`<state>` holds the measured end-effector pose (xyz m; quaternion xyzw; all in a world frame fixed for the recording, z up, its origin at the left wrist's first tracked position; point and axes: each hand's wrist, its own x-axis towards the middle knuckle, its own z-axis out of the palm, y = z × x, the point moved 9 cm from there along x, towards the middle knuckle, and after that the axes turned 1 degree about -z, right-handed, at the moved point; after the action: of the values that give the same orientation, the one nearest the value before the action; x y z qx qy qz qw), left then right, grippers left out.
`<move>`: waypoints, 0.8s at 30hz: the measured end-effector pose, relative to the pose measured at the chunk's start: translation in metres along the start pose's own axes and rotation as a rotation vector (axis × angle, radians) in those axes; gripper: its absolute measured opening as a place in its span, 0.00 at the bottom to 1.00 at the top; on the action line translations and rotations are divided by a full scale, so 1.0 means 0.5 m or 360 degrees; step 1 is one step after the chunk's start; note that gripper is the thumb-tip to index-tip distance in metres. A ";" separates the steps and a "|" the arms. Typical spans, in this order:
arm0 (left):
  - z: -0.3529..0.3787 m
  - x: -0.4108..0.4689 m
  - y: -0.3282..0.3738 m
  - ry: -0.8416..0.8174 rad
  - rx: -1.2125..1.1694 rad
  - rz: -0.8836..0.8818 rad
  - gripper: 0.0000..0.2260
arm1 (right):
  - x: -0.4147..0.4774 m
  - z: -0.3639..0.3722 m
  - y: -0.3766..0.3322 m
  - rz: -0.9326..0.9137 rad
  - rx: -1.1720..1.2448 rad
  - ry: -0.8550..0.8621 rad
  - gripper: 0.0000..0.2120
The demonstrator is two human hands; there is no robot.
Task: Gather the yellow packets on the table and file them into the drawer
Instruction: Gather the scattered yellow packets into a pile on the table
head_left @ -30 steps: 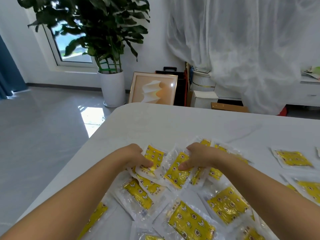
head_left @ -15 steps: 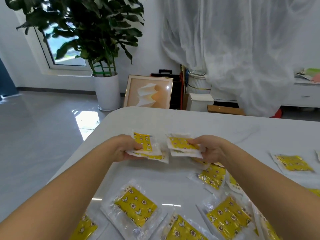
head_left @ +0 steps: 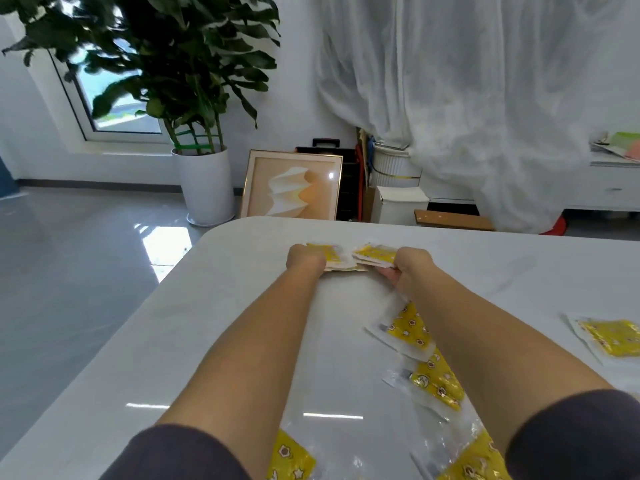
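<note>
My left hand (head_left: 305, 259) grips a small stack of yellow packets (head_left: 330, 255) held out over the far part of the white table (head_left: 214, 306). My right hand (head_left: 412, 266) grips a second stack of yellow packets (head_left: 375, 254) right beside it, the two stacks nearly touching. More yellow packets lie flat on the table: one (head_left: 407, 329) and another (head_left: 438, 384) under my right forearm, one (head_left: 613, 337) at the right edge, and others (head_left: 291, 457) near my elbows. No drawer is in view.
Beyond the table's far edge stand a potted plant (head_left: 204, 181), a framed picture (head_left: 292, 185) leaning on the wall, a white box (head_left: 398, 202) and a white curtain (head_left: 485, 116). A white cabinet (head_left: 609, 188) is at the far right.
Both hands picked up packets from the pile, lifted them and reached forward toward the table's far edge. The view tilted, so the loose packets now sit lower in the frame.
</note>
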<state>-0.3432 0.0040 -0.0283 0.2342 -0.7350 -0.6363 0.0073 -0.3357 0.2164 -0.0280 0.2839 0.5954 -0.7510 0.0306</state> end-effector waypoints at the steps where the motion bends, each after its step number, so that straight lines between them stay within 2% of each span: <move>1: 0.014 -0.001 0.005 -0.0021 0.0008 0.0025 0.16 | 0.007 -0.004 -0.005 -0.0058 -0.0047 0.0012 0.16; 4: 0.053 -0.004 0.016 -0.0189 0.0110 0.0093 0.16 | 0.021 -0.004 -0.016 -0.0201 -0.0275 -0.0078 0.16; 8: 0.040 -0.041 0.029 -0.0274 0.0429 0.0280 0.15 | 0.028 -0.028 -0.005 -0.0179 -0.0510 -0.0078 0.09; 9: 0.029 -0.052 0.028 -0.0280 0.0500 0.0322 0.13 | 0.024 -0.029 -0.005 -0.0228 -0.0626 -0.0109 0.10; 11: 0.000 -0.085 0.017 -0.0319 0.0661 0.0366 0.07 | 0.000 -0.029 -0.009 -0.0471 -0.0938 -0.0198 0.17; 12: -0.015 -0.097 0.010 -0.0347 0.0745 0.0406 0.10 | -0.025 -0.029 -0.015 -0.0640 -0.1138 -0.0233 0.21; 14: -0.046 -0.140 -0.010 -0.0418 0.1017 0.0532 0.14 | -0.091 -0.021 -0.008 -0.0941 -0.1457 -0.0399 0.20; 15: -0.063 -0.168 -0.020 -0.0439 0.1139 0.0591 0.12 | -0.121 -0.017 0.007 -0.1015 -0.1574 -0.0499 0.18; 18: -0.115 -0.248 -0.055 -0.0473 0.1331 0.0680 0.04 | -0.197 -0.008 0.058 -0.1098 -0.1811 -0.0659 0.25; 21: -0.178 -0.323 -0.076 -0.0434 0.1419 0.0663 0.15 | -0.296 0.026 0.102 -0.1237 -0.1900 -0.0913 0.25; 24: -0.234 -0.377 -0.103 -0.0416 0.1575 0.0646 0.15 | -0.388 0.058 0.147 -0.1304 -0.2027 -0.1154 0.26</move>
<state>-0.1221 -0.0427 -0.0002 -0.0177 -0.9716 -0.2245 -0.0726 -0.1565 0.1118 0.0011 -0.2853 0.9149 -0.2678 0.0992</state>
